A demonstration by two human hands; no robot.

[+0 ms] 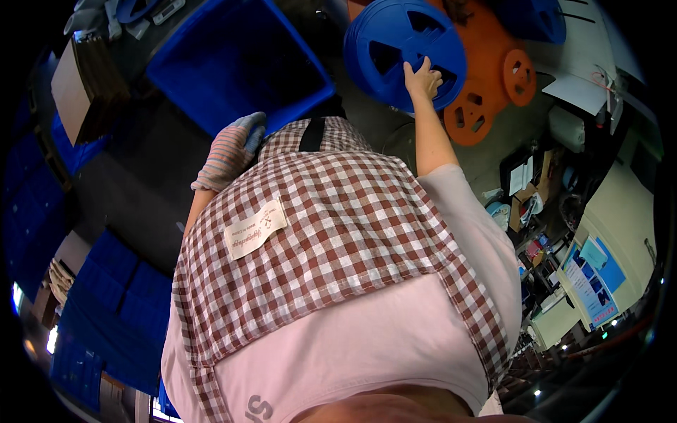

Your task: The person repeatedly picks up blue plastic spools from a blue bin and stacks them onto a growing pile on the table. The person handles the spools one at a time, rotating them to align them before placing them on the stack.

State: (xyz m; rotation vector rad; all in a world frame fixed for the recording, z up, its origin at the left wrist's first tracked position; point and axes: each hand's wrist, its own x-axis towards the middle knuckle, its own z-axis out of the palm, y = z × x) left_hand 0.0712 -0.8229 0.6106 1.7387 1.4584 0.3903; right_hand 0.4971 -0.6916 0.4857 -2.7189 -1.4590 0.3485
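My right hand [423,80], bare, reaches out to a round blue plastic reel [402,55] with large cutouts. Thumb and fingers are spread over its face, the outer fingers by a dark cutout; whether any hook into it is hard to see. At my left side, my left hand [231,149] wears a striped knitted glove with grey fingertips. Its fingers stretch forward with a gap to the thumb, beside the near edge of a large blue bin [310,95]. I see nothing in the glove; the palm is hidden.
Orange perforated discs [469,120] and an orange surface lie beyond the reel. A stack of cardboard [77,92] stands far left, and blue crates [113,303] are lower left. Cluttered shelves and a pale cabinet [620,233] line the right.
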